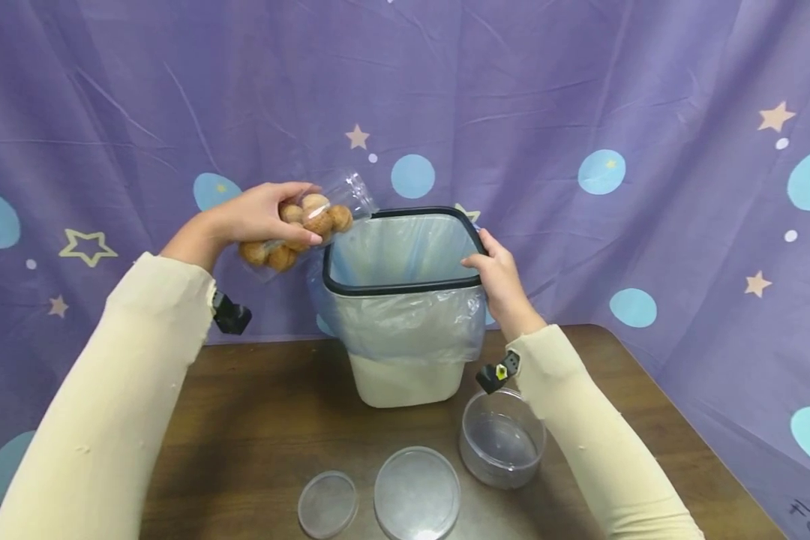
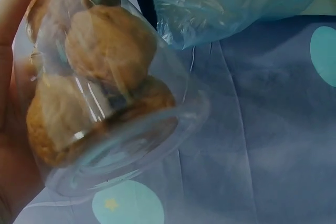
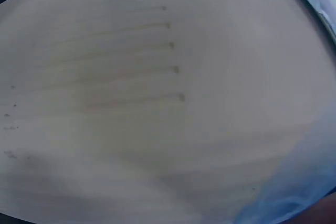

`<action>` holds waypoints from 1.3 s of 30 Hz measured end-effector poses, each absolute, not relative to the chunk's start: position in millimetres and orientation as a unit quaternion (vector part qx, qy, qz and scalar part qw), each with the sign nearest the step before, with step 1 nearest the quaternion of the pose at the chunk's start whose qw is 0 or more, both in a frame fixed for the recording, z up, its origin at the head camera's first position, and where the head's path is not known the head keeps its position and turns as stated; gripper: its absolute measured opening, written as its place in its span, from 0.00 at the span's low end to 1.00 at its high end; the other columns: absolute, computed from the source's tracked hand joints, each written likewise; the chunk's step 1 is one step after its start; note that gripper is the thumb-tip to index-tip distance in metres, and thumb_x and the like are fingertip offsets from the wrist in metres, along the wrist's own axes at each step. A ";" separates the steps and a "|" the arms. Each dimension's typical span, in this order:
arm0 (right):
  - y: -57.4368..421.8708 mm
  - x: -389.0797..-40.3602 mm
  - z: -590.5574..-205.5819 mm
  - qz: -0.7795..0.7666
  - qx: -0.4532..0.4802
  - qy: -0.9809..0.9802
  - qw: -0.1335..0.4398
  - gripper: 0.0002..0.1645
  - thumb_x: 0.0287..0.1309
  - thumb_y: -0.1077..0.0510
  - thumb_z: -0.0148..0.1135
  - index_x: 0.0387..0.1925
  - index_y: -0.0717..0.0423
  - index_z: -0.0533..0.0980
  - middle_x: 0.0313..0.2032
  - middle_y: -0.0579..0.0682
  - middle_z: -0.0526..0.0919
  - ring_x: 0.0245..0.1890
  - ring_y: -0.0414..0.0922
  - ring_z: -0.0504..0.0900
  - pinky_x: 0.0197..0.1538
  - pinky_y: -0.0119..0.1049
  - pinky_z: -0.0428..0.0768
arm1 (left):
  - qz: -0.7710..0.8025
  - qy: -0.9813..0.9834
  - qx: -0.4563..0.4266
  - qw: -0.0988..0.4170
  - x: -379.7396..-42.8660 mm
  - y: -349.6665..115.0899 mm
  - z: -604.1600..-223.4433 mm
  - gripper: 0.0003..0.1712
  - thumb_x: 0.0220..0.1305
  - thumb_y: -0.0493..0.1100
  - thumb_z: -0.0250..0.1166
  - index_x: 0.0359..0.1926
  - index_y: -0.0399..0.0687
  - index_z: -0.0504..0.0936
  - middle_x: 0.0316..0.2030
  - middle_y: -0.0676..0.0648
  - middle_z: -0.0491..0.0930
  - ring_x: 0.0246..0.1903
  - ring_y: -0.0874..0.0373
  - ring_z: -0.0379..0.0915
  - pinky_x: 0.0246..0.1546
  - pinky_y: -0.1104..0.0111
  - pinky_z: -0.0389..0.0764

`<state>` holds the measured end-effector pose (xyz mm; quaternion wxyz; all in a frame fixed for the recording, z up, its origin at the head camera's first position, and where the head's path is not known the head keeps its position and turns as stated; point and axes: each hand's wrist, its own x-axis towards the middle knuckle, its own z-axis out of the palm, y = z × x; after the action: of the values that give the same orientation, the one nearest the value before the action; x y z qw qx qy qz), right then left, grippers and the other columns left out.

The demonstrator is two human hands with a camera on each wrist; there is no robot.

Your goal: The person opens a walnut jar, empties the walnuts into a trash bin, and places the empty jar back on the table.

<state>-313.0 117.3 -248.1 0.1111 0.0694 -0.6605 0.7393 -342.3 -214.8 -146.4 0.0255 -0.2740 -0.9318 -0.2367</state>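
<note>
A clear plastic jar [image 1: 355, 189] lies tilted in the air, its mouth end by the left rim of a white trash can [image 1: 408, 382]. My left hand [image 1: 259, 214] grips the jar round its side. Several round brown baked balls [image 1: 318, 221] are inside; the left wrist view shows some of the balls [image 2: 110, 45] near the jar's base. A thin bluish liner bag [image 1: 412, 322] is folded over the can's black rim [image 1: 405, 288]. My right hand [image 1: 504, 281] holds the rim's right side, thumb on top. The can's wall [image 3: 236, 77] fills most of the right wrist view.
Below my right forearm stands a clear round container [image 1: 502, 442], without a lid on it. Two round translucent lids, a large lid [image 1: 417, 493] and a smaller lid [image 1: 328, 505], lie on the brown wooden table [image 1: 256, 420]. A purple patterned curtain [image 1: 513, 97] hangs behind.
</note>
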 end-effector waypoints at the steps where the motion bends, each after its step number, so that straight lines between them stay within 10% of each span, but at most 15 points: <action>1: 117.6 -312.9 -248.7 0.740 0.067 -0.659 0.115 0.46 0.47 0.74 0.48 0.70 0.66 0.48 0.72 0.56 0.49 0.71 0.42 0.51 0.69 0.30 0.54 | -0.234 -0.932 -0.275 0.024 -342.7 -214.2 -145.2 0.48 0.51 0.51 0.72 0.70 0.48 0.59 0.54 0.41 0.72 0.48 0.51 0.70 0.48 0.59 0.70; 39: 104.6 -306.3 -251.3 0.764 0.008 -0.613 0.201 0.38 0.46 0.76 0.41 0.65 0.73 0.57 0.67 0.60 0.61 0.69 0.44 0.57 0.68 0.28 0.55 | -0.079 -0.942 -0.318 0.074 -346.5 -195.2 -128.2 0.54 0.44 0.52 0.76 0.71 0.52 0.59 0.47 0.42 0.77 0.38 0.50 0.72 0.39 0.59 0.72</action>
<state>-306.3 104.6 -251.3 0.2008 0.0079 -0.6132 0.7640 -346.5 -195.2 -128.2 0.0738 -0.3177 -0.9420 -0.0787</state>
